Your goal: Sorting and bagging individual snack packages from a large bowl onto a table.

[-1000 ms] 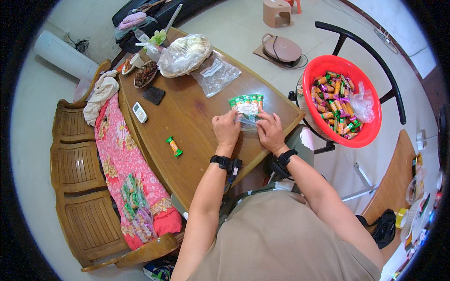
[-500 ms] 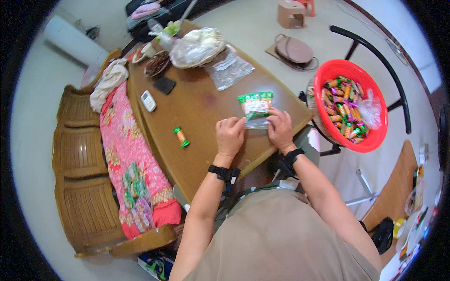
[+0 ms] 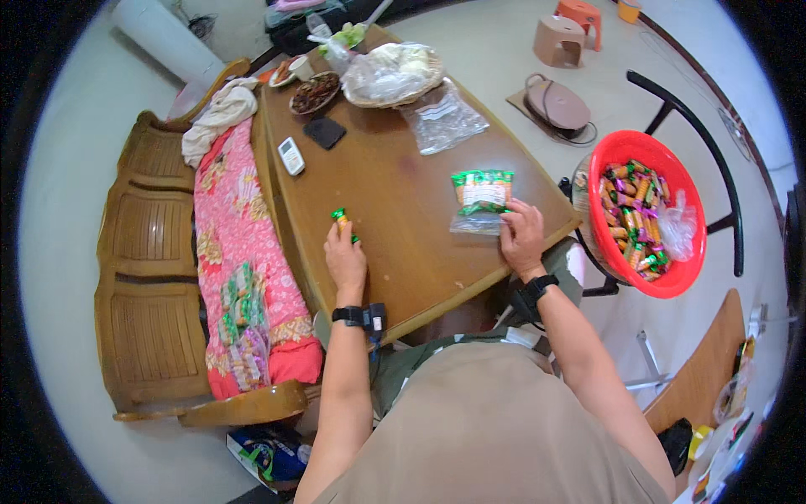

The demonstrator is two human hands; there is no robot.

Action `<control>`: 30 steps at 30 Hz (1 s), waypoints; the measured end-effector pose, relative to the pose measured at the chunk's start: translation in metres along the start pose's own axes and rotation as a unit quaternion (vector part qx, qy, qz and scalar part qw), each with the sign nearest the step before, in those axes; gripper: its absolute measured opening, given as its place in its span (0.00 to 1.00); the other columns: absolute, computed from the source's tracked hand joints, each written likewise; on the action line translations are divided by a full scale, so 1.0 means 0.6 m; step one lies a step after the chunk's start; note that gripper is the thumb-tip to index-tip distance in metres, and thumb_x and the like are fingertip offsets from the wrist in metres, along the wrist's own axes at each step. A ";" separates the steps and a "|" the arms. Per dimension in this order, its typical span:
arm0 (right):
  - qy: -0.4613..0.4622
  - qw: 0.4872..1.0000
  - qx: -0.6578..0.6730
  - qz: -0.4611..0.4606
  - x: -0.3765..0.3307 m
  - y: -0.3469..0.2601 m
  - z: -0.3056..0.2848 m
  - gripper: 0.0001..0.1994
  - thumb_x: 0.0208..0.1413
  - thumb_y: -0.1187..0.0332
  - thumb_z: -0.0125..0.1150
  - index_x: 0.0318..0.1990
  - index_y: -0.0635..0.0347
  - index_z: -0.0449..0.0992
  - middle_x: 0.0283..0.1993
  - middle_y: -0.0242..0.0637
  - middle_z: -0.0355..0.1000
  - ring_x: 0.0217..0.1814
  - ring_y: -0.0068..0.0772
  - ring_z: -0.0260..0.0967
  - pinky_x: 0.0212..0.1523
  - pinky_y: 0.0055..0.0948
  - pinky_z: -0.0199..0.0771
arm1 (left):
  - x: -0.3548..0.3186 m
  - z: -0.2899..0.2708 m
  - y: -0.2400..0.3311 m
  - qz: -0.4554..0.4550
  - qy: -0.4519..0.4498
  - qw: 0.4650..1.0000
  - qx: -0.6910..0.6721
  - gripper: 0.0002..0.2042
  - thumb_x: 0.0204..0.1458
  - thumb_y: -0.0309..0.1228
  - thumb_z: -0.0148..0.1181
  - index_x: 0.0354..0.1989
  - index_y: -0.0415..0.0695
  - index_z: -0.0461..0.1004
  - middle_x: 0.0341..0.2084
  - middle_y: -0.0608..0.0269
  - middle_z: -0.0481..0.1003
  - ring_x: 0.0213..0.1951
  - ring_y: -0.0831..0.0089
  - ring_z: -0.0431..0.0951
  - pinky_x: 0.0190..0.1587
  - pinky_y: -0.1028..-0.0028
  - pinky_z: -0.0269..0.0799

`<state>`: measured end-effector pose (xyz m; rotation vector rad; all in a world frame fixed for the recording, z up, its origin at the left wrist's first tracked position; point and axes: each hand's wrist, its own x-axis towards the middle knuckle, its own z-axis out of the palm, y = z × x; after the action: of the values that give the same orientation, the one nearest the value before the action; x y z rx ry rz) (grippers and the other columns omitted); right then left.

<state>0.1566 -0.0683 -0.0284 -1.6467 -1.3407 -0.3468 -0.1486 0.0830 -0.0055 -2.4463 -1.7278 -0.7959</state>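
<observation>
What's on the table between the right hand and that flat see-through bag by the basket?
The head view shows a packet of green-wrapped snacks next to the right hand, then a strip of brown table before the flat bag.

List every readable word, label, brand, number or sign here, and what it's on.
None reads clearly enough to quote.
White label on the green-ended snack packet: too small.
White remote, markings: too small.
Clear bag, white strip: blurred.
Wrapped snacks in the red tub: too small.
</observation>
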 end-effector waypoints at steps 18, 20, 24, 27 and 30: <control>-0.016 1.000 0.009 0.014 -0.004 0.000 -0.001 0.09 0.47 0.71 0.62 0.37 0.50 0.72 0.48 0.33 0.69 0.57 0.38 0.65 0.59 0.51 0.56 | -0.042 -0.025 0.116 0.028 0.001 0.936 -0.352 0.13 0.46 0.20 0.61 0.42 0.42 0.76 0.43 0.56 0.74 0.44 0.62 0.75 0.44 0.71 0.74; -0.015 1.000 0.019 0.012 -0.003 -0.003 0.001 0.09 0.47 0.71 0.62 0.37 0.50 0.72 0.48 0.34 0.69 0.57 0.39 0.65 0.59 0.52 0.56 | -0.062 -0.039 0.146 0.146 0.034 0.935 -0.320 0.13 0.46 0.19 0.61 0.42 0.44 0.76 0.41 0.56 0.75 0.42 0.61 0.76 0.43 0.70 0.74; -0.017 1.000 0.009 0.012 -0.002 -0.003 -0.003 0.09 0.47 0.71 0.62 0.37 0.50 0.72 0.48 0.34 0.69 0.57 0.39 0.65 0.59 0.52 0.56 | -0.090 -0.059 0.200 0.285 -0.018 0.900 -0.328 0.15 0.44 0.18 0.60 0.42 0.44 0.76 0.39 0.58 0.76 0.40 0.61 0.77 0.42 0.70 0.75; -0.019 1.000 0.002 0.009 -0.001 -0.005 -0.003 0.09 0.47 0.70 0.62 0.37 0.50 0.72 0.48 0.34 0.69 0.57 0.39 0.65 0.59 0.52 0.56 | -0.091 -0.050 0.217 0.338 -0.044 0.888 -0.309 0.16 0.42 0.18 0.59 0.43 0.42 0.76 0.39 0.59 0.75 0.38 0.62 0.77 0.41 0.70 0.76; -0.018 1.000 -0.001 0.010 -0.001 -0.002 -0.003 0.09 0.47 0.70 0.62 0.37 0.51 0.72 0.48 0.34 0.69 0.57 0.39 0.66 0.59 0.52 0.56 | -0.076 -0.050 0.239 0.376 -0.051 0.883 -0.278 0.15 0.43 0.21 0.58 0.43 0.42 0.75 0.39 0.59 0.75 0.38 0.63 0.77 0.38 0.70 0.76</control>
<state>0.1558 -0.0699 -0.0271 -1.6735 -1.3514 -0.3079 -0.0432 -0.0204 0.0371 -3.1794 -0.4297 -1.1473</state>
